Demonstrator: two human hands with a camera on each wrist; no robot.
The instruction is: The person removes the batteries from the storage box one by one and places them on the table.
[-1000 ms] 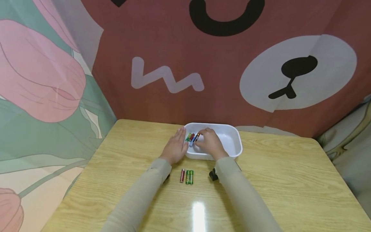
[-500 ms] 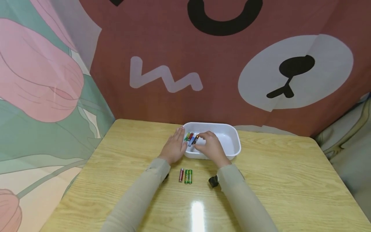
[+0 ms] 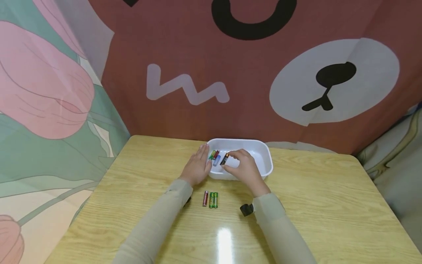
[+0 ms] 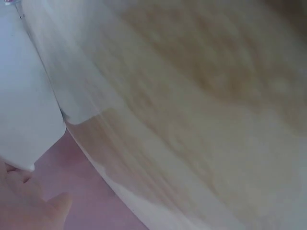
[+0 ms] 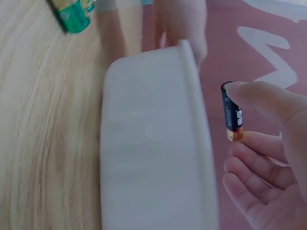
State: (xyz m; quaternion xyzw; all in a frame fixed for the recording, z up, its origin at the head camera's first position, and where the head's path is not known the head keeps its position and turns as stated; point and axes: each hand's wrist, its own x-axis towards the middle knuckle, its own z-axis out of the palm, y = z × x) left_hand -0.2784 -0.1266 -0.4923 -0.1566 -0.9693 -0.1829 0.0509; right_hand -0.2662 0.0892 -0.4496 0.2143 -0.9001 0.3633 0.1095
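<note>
My right hand (image 3: 245, 169) pinches a black-and-copper battery (image 5: 232, 115) by its two ends, thumb on one and a finger on the other. In the right wrist view it is held above the rim of the white tray (image 3: 239, 176). Still in the tray's left end lie a blue battery (image 3: 216, 160), a red battery (image 3: 216, 154) and a green battery (image 3: 212, 155). My left hand (image 3: 196, 167) rests along the tray's left side with its fingers extended. Only part of that hand shows in the left wrist view.
On the wooden table (image 3: 316, 212), in front of the tray, a red battery (image 3: 205, 198) lies beside a pair of green batteries (image 3: 213, 200). A printed cloth (image 3: 184, 121) hangs right behind the table's far edge.
The right hand has drawn the black-and-copper battery away from the blue one, and its wrist has shifted slightly right and nearer. The left hand stays at the tray's side.
</note>
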